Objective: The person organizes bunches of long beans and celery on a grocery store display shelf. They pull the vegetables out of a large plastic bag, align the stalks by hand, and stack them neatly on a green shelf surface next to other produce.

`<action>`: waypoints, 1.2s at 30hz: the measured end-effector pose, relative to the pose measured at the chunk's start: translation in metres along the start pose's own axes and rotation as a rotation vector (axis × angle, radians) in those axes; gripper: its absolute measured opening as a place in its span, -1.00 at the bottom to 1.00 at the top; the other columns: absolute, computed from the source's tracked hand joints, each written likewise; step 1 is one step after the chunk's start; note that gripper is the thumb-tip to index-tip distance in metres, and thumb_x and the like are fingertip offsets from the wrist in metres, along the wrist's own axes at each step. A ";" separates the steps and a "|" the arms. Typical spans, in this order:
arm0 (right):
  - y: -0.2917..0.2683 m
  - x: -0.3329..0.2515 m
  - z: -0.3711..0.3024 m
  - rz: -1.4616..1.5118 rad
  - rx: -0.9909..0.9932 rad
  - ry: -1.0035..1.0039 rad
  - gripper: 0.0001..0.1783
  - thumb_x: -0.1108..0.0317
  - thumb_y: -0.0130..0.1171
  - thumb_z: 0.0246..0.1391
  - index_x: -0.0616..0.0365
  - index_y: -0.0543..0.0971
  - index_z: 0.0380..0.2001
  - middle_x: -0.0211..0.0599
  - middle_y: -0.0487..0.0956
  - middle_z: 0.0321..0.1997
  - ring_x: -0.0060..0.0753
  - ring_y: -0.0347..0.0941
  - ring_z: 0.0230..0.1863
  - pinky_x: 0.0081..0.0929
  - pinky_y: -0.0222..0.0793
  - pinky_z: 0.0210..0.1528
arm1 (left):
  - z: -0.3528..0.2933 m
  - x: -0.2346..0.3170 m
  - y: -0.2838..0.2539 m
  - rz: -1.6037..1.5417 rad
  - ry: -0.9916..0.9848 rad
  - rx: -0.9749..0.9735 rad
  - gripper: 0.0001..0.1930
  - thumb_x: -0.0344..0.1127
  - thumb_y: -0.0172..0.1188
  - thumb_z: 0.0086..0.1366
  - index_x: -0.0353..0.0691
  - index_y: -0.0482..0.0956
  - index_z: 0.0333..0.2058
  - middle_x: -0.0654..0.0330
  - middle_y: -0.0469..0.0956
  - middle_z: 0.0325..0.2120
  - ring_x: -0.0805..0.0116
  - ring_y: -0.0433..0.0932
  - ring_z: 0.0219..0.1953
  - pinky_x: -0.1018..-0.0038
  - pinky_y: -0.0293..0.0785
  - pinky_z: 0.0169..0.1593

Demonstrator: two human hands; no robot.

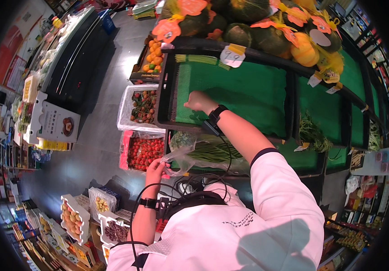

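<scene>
Left hand [155, 169]: fingers pinched on the edge of a clear plastic bag [180, 156], which lies in front of a bundle of green stalks [215, 151], partly veiling it; whether any are inside, cannot tell. Right hand [198, 102]: curled narrow over the green liner [244, 83]; grip contents cannot be told. Right forearm crosses the crate's front edge. Left of it: cherry tomatoes [145, 151], oranges [154, 58]. Above: pumpkins [304, 49], price card [233, 56].
</scene>
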State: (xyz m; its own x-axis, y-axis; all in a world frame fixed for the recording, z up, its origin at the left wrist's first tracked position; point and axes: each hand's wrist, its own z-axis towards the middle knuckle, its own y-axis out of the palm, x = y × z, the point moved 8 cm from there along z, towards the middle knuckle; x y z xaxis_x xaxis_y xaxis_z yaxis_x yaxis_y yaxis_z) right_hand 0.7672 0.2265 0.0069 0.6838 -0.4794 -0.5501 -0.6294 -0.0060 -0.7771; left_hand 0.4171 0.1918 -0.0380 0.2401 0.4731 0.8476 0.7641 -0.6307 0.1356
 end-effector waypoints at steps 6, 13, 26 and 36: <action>0.019 -0.029 0.029 -0.100 -0.051 0.192 -0.49 0.03 0.23 -0.05 0.27 0.62 -0.19 0.05 0.60 -0.10 0.04 0.53 -0.05 -0.18 0.46 -0.02 | -0.018 -0.023 -0.032 -0.030 0.003 0.086 -0.81 -0.31 0.09 0.35 -0.23 0.54 -0.13 0.26 0.62 -0.36 0.53 0.54 -0.37 0.59 0.45 -0.29; 0.027 -0.025 0.061 -0.182 -0.086 0.216 -0.64 0.23 0.11 0.08 0.42 0.56 -0.34 0.02 0.59 -0.49 -0.06 0.53 -0.52 -0.18 0.47 -0.47 | -0.036 -0.030 -0.038 -0.047 0.029 0.129 -0.80 -0.29 0.14 0.33 -0.25 0.54 -0.14 0.26 0.62 -0.38 0.53 0.54 -0.34 0.59 0.44 -0.30; 0.028 -0.016 0.061 -0.041 -0.090 0.425 -0.70 0.31 0.06 0.09 0.40 0.58 -0.35 0.13 0.60 -0.41 -0.02 0.55 -0.47 -0.19 0.45 -0.38 | -0.026 -0.035 -0.044 -0.035 0.030 0.113 -0.81 -0.35 0.13 0.32 -0.26 0.54 -0.13 0.25 0.63 -0.36 0.54 0.54 -0.38 0.59 0.45 -0.32; 0.034 -0.030 0.073 0.180 -0.054 0.252 -0.64 0.27 0.03 0.08 0.45 0.56 -0.35 0.01 0.61 -0.51 -0.13 0.58 -0.53 -0.23 0.52 -0.39 | -0.023 -0.026 -0.044 -0.028 0.012 0.105 -0.79 -0.36 0.12 0.32 -0.27 0.55 -0.11 0.24 0.63 -0.35 0.54 0.53 -0.35 0.59 0.44 -0.30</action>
State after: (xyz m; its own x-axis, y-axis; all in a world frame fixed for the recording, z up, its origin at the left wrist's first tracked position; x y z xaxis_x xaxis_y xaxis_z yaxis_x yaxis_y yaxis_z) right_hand 0.7519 0.3043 -0.0256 0.4505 -0.6797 -0.5788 -0.7556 0.0550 -0.6528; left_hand 0.3637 0.1931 -0.0541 0.2112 0.4818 0.8505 0.8293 -0.5489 0.1050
